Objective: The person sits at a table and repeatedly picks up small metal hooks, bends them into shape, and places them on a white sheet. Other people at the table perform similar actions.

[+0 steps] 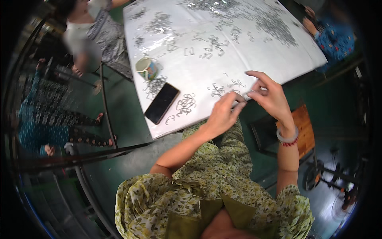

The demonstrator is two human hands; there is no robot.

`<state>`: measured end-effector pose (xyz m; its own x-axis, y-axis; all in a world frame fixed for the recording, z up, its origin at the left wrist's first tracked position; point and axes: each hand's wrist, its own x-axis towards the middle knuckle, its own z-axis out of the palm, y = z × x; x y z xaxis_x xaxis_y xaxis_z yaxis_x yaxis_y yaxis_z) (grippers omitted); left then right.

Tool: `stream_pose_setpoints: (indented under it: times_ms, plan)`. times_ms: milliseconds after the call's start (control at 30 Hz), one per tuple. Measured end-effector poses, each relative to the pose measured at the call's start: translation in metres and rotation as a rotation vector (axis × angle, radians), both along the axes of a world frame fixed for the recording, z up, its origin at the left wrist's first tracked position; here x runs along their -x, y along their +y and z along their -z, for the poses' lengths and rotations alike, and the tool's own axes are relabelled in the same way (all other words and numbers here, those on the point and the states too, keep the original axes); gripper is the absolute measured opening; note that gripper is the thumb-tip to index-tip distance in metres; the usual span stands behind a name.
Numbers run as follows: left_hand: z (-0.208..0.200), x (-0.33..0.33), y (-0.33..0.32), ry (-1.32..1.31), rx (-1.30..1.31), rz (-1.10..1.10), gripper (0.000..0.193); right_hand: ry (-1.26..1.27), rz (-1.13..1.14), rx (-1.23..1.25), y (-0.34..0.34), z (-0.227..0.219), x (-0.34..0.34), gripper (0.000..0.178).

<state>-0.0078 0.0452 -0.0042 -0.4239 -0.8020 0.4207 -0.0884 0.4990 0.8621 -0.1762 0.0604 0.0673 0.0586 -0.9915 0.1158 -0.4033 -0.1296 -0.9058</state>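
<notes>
My left hand (pixel 223 114) is at the table's near edge, its thumb and fingertips pinched together. Something small and greyish shows at its fingertips, too small to name. Close beside it is my right hand (pixel 271 97), index finger raised and apart from the thumb. The right thumb is by the left fingertips; the other right fingers are partly hidden. Just beyond my hands lie small piles of bent metal wire hooks (pixel 217 90) on the white-covered table (pixel 187 73). Another heap of hooks (pixel 186 104) lies to the left of my left hand.
A black phone (pixel 162 103) and a patterned cup (pixel 146 68) stand near the table's left edge. More hooks (pixel 274 28) are spread across the far side. People (pixel 334 38) are at both sides. A wooden chair (pixel 303 129) is at my right.
</notes>
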Motion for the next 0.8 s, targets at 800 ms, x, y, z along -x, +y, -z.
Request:
stream_pose_setpoints:
  times_ms: [800]
  plan:
    - [0.103, -0.071, -0.249, -0.8, 0.12, -0.675, 0.012, -0.183, 0.112, -0.007, 0.024, 0.009, -0.006, 0.015]
